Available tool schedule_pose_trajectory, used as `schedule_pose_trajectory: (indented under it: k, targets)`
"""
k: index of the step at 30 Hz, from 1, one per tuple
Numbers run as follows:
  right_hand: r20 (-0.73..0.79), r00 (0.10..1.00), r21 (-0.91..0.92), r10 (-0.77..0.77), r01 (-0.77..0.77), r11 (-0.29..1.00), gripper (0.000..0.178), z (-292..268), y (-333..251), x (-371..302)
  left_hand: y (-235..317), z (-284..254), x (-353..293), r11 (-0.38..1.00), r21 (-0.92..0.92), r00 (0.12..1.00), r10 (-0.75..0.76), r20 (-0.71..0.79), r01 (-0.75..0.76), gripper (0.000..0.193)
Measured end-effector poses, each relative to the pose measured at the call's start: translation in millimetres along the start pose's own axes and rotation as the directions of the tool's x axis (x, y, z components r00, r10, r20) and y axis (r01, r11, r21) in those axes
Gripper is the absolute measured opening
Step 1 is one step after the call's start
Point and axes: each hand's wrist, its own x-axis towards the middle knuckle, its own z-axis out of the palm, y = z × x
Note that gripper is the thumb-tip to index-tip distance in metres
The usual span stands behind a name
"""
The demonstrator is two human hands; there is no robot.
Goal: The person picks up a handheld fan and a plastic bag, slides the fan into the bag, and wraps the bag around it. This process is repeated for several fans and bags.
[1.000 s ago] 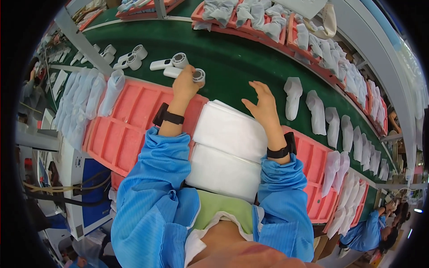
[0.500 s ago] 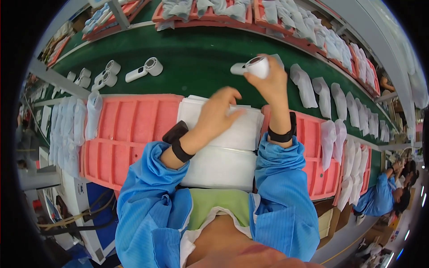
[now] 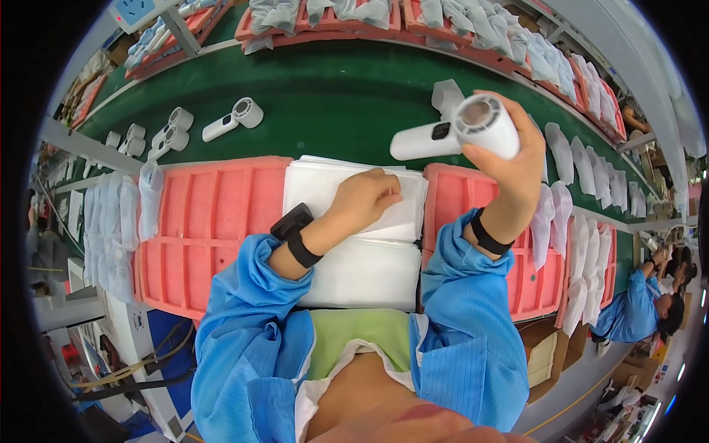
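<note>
The right hand (image 3: 521,159) grips a white round-headed device (image 3: 459,134); the left hand (image 3: 365,201) curls over white rectangular sheets (image 3: 317,183), hold unclear.

No texts, labels, numbers or signs can be read.

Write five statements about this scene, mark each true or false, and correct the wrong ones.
1. The right hand holds a white device with a round head. True.

2. The left hand holds a second device of that kind. False: the left hand is over the white sheets, with no such device in it.

3. Pink trays lie to the left and right of the white sheets. True.

4. The long worktop is yellow. False: it is green.

5. An unheld white unit lies on the worktop, farther left than the left hand. True.
</note>
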Motion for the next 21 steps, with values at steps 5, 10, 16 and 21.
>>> schedule_pose_trajectory:
  k: [5,10,16,21]
  targets:
    - [0.056,0.997,0.173,-0.056,0.045,0.984,0.058,-17.8,4.8,-3.1,-5.5,-35.7,9.8,0.815,-0.530,0.970,-0.236,0.066,0.234,0.009]
    - [0.202,0.978,0.239,-0.043,-0.007,0.971,0.062,12.6,3.5,4.5,13.6,-70.1,9.8,0.640,-0.757,0.959,-0.276,-0.063,0.134,0.010]
    - [0.284,0.941,0.192,-0.184,0.132,0.972,0.065,76.8,2.9,6.6,24.3,-96.3,4.1,0.590,-0.807,0.891,-0.350,-0.290,-0.031,0.010]
    - [0.220,0.933,0.027,-0.286,0.287,0.957,0.063,100.9,-4.8,2.4,28.1,-107.1,0.5,0.507,-0.847,0.808,-0.427,-0.405,-0.157,0.012]
